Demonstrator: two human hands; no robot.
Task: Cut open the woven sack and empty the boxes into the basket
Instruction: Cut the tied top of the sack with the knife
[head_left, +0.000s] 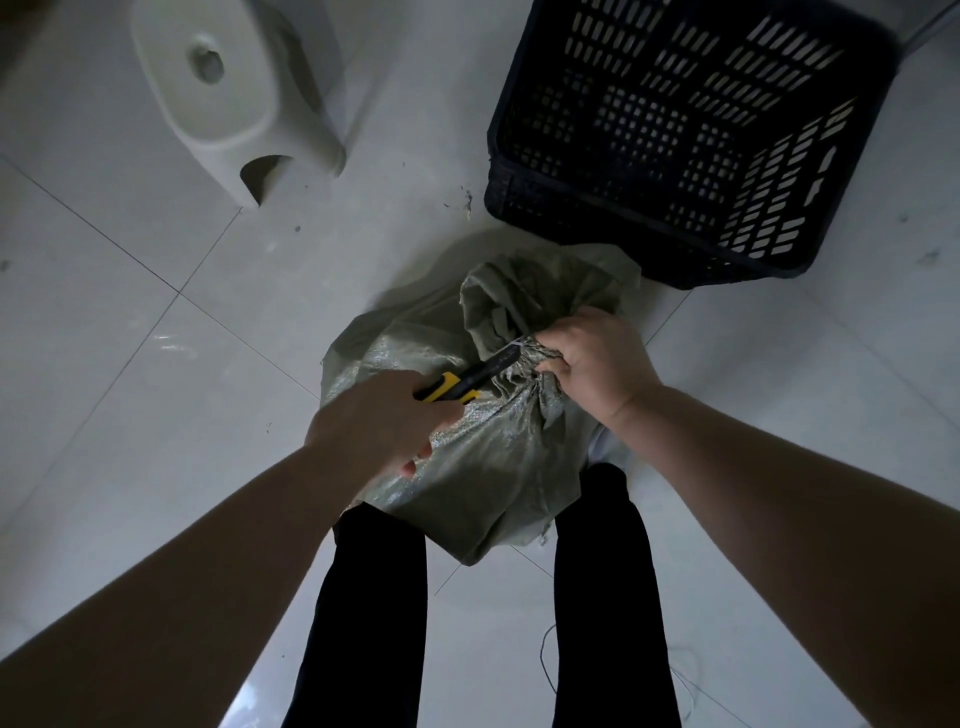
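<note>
Glossy white floor tiles (156, 291); left hand (384, 415) clutches knife (457, 384), right hand (597, 358) pinches sack (467, 467) neck.

- The floor (130, 364) is of pale glossy tiles.
- On it stand a black slotted basket (675, 130), a white plastic stool (234, 88) and a tied green woven sack (467, 441).
</note>
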